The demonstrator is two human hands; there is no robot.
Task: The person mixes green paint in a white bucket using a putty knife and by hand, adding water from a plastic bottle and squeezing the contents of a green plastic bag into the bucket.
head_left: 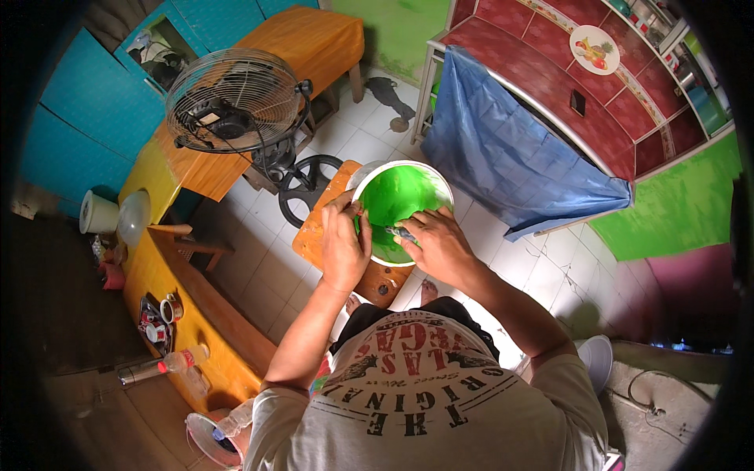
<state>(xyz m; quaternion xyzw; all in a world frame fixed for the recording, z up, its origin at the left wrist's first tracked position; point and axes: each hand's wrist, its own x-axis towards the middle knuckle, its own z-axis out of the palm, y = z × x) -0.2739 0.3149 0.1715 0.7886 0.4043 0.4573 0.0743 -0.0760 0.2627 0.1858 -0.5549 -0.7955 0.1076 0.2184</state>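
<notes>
A round bucket (430,174) with a white rim and bright green inside stands on an orange wooden stool (314,235) in front of me. My left hand (343,239) is at its left rim, fingers closed in a pinch. A small reddish spot shows at those fingertips, too small to name. My right hand (437,242) reaches over the right side of the rim, closed around a small dark-handled tool (402,233). The tool points left into the bucket; its working end is too small to make out. My fingers partly hide the bucket's near inside.
A black fan (236,102) on a round-based stand is at the left, by an orange table (302,47). A blue sheet (510,149) hangs from the red-tiled counter (518,59) at right. A plastic bottle (182,359) lies on the orange wooden bench (212,337) at lower left.
</notes>
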